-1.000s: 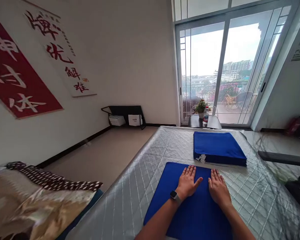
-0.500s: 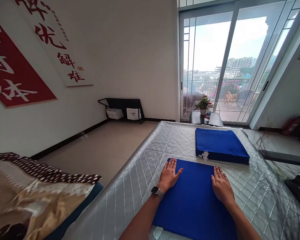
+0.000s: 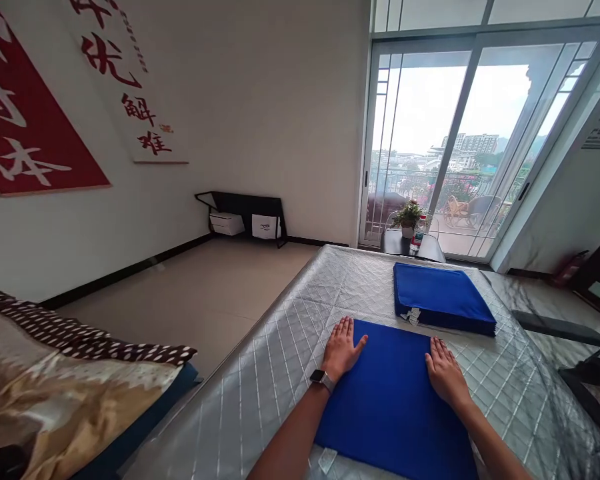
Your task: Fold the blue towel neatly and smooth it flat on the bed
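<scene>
A flat blue fabric panel (image 3: 390, 400) lies in front of me on a silver quilted cover (image 3: 275, 360). My left hand (image 3: 343, 350), with a watch on its wrist, rests flat on the panel's far left corner, fingers stretched out and thumb spread. At the far right corner lies my right hand (image 3: 446, 373), palm down with its fingers extended. Neither hand grips anything. A small white tag (image 3: 327, 460) sticks out at the panel's near left edge. Just beyond, a stack of folded blue fabric pieces (image 3: 443, 293) lies on the cover, with white tags (image 3: 413, 315) at its near left corner.
Patterned bedding (image 3: 90, 400) lies at the lower left. Behind the cover, a chair (image 3: 433, 251) holds a potted plant (image 3: 407, 215) and a bottle (image 3: 418, 235). A low black rack (image 3: 245, 203) with white boxes stands by the wall. Glass sliding doors (image 3: 430, 120) are at the back.
My view has tilted and shifted slightly. Both hands stay flat on the far corners of the blue fabric panel, with almost no movement against it.
</scene>
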A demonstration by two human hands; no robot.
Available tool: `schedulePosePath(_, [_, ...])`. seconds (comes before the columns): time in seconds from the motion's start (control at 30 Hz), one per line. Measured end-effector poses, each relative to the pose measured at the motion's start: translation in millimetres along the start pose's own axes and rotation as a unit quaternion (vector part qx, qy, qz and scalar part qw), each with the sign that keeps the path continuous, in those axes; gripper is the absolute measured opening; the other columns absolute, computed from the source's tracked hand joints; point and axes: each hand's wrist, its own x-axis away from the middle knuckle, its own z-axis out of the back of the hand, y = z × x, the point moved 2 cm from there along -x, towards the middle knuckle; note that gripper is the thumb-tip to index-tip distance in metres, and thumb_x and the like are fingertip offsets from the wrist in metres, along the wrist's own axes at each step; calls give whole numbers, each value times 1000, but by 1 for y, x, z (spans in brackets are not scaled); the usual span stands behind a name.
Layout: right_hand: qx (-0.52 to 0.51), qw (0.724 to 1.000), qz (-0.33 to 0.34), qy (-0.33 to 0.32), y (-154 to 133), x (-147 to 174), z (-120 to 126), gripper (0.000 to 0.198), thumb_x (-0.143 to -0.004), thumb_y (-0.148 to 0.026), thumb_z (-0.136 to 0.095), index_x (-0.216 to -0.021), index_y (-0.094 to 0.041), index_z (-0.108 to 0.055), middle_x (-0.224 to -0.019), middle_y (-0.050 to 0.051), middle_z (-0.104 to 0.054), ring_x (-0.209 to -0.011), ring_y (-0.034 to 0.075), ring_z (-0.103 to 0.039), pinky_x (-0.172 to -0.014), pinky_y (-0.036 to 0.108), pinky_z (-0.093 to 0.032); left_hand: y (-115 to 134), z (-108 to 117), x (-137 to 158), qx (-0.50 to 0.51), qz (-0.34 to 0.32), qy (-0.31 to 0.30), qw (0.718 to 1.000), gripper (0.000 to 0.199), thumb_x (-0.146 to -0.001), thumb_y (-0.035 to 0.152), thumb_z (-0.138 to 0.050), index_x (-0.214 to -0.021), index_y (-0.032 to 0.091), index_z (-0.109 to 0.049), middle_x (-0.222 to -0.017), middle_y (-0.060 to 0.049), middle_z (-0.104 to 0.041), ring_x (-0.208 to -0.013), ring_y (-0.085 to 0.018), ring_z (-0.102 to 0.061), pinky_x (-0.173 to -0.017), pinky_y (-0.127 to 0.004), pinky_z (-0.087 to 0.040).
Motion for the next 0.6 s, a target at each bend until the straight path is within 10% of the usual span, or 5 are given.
schedulePosePath(0.6, [-49, 998, -18, -32, -14, 39, 17, 66, -100, -35, -17, -158, -4, -26, -166, 12, -21, -155, 20, -12, -126, 42, -13, -7, -16, -4, -14, 0, -14, 1000, 82, -100, 66, -19, -157, 8, -31, -162, -16, -35, -152, -28, -26, -124, -46, -23])
